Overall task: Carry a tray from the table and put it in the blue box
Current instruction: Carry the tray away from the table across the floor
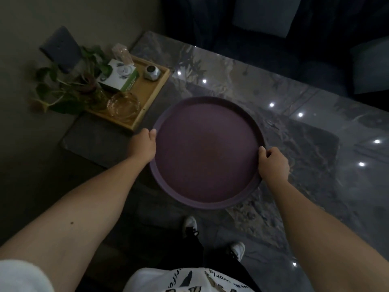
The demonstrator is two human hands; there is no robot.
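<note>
Two trays, two hands

Both arms bare, stretched fwd from the body, converging a bit. L hand at approx 9 o'clock on the tray rim, thumb over the top edge, palm against the side. R hand at approx 4 o'clock, fingers curled over the rim, knuckles up. Both wrists straight. Elbows slightly bent. White sleeve at L shoulder.
</note>
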